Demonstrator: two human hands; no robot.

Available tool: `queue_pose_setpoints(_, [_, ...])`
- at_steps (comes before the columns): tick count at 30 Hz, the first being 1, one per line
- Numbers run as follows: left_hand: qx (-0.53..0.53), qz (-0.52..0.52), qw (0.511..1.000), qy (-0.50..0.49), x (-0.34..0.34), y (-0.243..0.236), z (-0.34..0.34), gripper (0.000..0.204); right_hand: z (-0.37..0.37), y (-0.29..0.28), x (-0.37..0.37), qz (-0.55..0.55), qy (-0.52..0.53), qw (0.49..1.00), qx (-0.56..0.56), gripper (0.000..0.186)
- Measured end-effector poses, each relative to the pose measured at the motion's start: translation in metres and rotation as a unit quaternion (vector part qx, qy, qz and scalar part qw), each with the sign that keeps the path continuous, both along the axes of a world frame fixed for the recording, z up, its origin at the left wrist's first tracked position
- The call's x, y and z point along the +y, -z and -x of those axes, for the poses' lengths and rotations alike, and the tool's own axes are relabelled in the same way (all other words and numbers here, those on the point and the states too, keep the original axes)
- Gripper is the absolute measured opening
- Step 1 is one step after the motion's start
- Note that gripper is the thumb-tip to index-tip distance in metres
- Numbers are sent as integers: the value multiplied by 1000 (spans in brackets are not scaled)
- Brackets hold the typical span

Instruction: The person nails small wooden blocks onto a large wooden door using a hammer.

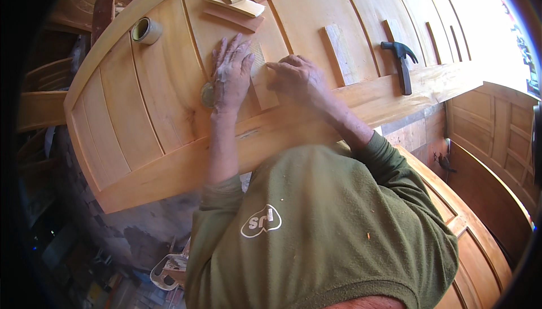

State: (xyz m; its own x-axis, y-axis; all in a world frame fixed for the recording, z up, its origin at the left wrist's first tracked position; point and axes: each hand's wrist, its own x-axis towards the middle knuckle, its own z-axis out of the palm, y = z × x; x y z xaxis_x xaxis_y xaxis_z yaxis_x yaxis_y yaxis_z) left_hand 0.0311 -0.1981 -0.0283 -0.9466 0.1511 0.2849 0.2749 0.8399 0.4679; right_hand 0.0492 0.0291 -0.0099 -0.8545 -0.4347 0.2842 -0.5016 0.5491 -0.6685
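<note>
A thin strip of wood [265,91] lies on the panelled wooden door [164,94], between my two hands. My left hand [230,80] rests flat with its fingers stretched out and its thumb by the strip's left edge. On the other side, my right hand [299,77] is closed, fingertips pinched together at the strip's right edge; whatever is in them is too small to make out. A small round greenish disc [208,94] shows partly beside my left wrist.
Loose wood pieces [234,4] are piled at the door's far side. A roll of tape [147,31] stands at left. To the right lie another wood strip [341,55] and a black claw hammer [403,66]. More panelled doors [497,123] stand at right.
</note>
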Motion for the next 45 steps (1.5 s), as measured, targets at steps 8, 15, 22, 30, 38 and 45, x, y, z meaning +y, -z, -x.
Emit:
queue_pose_setpoints(8, [-30, -26, 999, 9, -2, -2, -2, 42, -6, 14, -6, 11, 14, 1000, 3, 48])
queue_pose_setpoints(15, [-27, -20, 999, 0, -8, -1, -6, 43, -11, 12, -13, -19, 24, 999, 16, 48])
queue_pose_setpoints(22, [-21, -19, 1000, -8, -1, -2, -12, 42, -11, 5, -11, -19, 10, 1000, 2, 46])
queue_pose_setpoints(30, [-23, -3, 1000, -11, -3, 1, -16, 41, -22, 5, -12, 50, -7, 998, -43, 41])
queue_pose_setpoints(38, [0, 1, 1000, -22, 1, 4, -18, 39, -39, 4, -20, 38, 27, 998, -48, 34])
queue_pose_setpoints(45, [11, 25, 999, -27, 4, 0, -20, 41, -36, 3, -16, 59, 12, 998, -1, 32])
